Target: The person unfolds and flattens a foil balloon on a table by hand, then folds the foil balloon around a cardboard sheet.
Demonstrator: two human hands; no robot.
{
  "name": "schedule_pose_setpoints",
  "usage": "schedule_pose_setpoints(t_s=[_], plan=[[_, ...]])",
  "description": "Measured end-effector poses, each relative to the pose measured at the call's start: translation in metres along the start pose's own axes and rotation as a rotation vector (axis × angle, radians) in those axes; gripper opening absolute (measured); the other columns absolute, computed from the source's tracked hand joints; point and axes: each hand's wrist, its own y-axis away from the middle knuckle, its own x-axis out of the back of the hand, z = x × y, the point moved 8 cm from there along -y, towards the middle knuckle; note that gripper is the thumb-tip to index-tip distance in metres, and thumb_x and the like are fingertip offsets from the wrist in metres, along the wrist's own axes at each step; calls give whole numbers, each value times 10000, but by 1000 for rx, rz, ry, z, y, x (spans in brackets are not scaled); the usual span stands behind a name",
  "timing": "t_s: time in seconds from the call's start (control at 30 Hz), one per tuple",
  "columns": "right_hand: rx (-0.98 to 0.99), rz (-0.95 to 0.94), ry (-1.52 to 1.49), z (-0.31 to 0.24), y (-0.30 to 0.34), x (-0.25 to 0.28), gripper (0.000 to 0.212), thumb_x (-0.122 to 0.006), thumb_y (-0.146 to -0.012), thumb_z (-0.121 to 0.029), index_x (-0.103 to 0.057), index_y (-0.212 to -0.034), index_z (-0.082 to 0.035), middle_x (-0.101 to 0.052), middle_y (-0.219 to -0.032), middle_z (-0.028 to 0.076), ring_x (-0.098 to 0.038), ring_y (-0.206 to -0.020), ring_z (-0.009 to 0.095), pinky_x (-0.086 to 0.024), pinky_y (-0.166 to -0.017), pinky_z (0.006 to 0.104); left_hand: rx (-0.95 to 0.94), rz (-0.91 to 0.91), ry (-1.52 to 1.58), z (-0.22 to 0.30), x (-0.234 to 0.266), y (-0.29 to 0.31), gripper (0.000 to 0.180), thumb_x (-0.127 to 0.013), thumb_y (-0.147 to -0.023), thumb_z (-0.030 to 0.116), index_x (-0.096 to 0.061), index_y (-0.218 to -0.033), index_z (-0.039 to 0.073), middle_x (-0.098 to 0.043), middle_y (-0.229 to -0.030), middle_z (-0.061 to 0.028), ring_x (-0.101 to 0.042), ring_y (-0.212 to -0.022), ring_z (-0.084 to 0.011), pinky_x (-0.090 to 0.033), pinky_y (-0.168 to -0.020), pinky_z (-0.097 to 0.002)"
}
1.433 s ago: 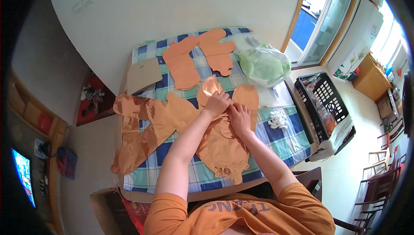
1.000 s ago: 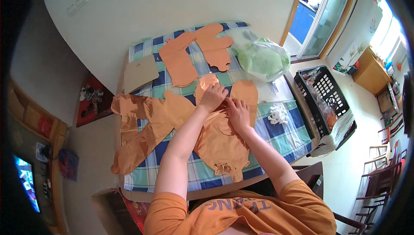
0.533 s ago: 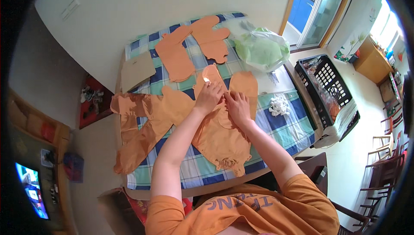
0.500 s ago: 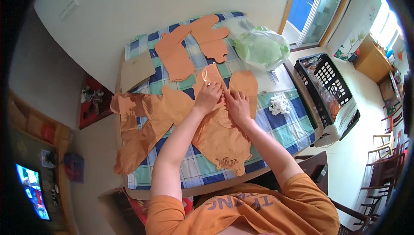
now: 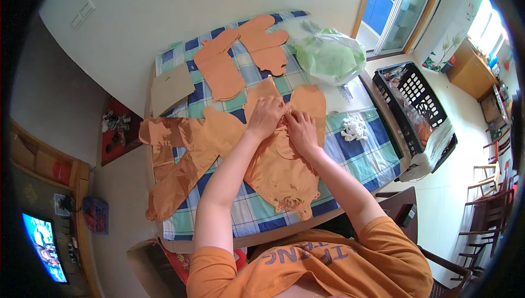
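Note:
On the checked cloth, directly in front of me, lies a flat, shiny orange-copper foil balloon [image 5: 276, 175], apparently uninflated. My left hand [image 5: 266, 117] and my right hand [image 5: 302, 132] meet at its upper middle. The fingers of both are bent and pressed together on the foil, nearly touching one another. Whatever small part they pinch is hidden under the fingertips. A second crumpled copper foil balloon [image 5: 180, 177] spreads out to the left of my left forearm. Beyond my hands are stacked flat orange foil pieces [image 5: 221, 74] and another rounded stack [image 5: 265, 44].
A small white heap [image 5: 354, 127] sits right of my hands. Behind it stands a green-white plastic bag [image 5: 331, 57]. A cardboard piece [image 5: 172, 89] lies at the left edge. Beside the table's right side is a black crate [image 5: 418, 98] with bagged items and white strands [image 5: 432, 158].
My left hand has shifted slightly toward my right hand, and the fingertips are now closer together. A shiny clear loop by the left fingers no longer shows. The balloons lie as before.

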Motion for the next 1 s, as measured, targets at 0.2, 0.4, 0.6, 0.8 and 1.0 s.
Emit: schedule_pose_setpoints(t_s=[0.2,0.4,0.6,0.8,1.0], plan=[[-39,36,-66,1,-1,0,399,-593,-813,-108,-569,-1210,-87,-578,-1131,88,-524,-1084,281,-399,-919,430,-32,-153,-47,-7,-28,12,218,-593,-822,181,-647,-1012,90,-611,-1085,-41,-540,-1068,-213,-427,-890,-361],[11,41,-20,2,1,-1,419,-600,-794,-108,-568,-1211,-85,-577,-1150,96,-527,-1080,279,-399,-916,431,-19,-63,-36,0,-16,1,184,-572,-836,165,-660,-970,75,-614,-1125,-57,-540,-1101,-207,-428,-906,-365],[16,33,-26,2,1,-3,462,-598,-794,-114,-544,-1252,-86,-577,-1146,96,-532,-1073,272,-404,-908,431,-116,-20,-123,3,-18,0,157,-577,-827,169,-651,-933,81,-620,-1054,-54,-556,-1038,-205,-441,-867,-355],[-31,60,-25,4,3,-4,416,-598,-836,-132,-556,-1245,-70,-576,-1128,74,-520,-1073,268,-393,-934,419,-78,-113,-133,0,-28,10,99,-608,-791,200,-612,-836,112,-580,-836,-14,-565,-878,-187,-445,-780,-328],[2,17,-53,-1,0,0,410,-601,-812,-121,-580,-1221,-111,-578,-1125,67,-519,-1069,273,-393,-923,426,-68,-149,-115,-7,-25,16,191,-680,-731,239,-601,-847,111,-582,-836,-29,-581,-856,-195,-456,-757,-342]])
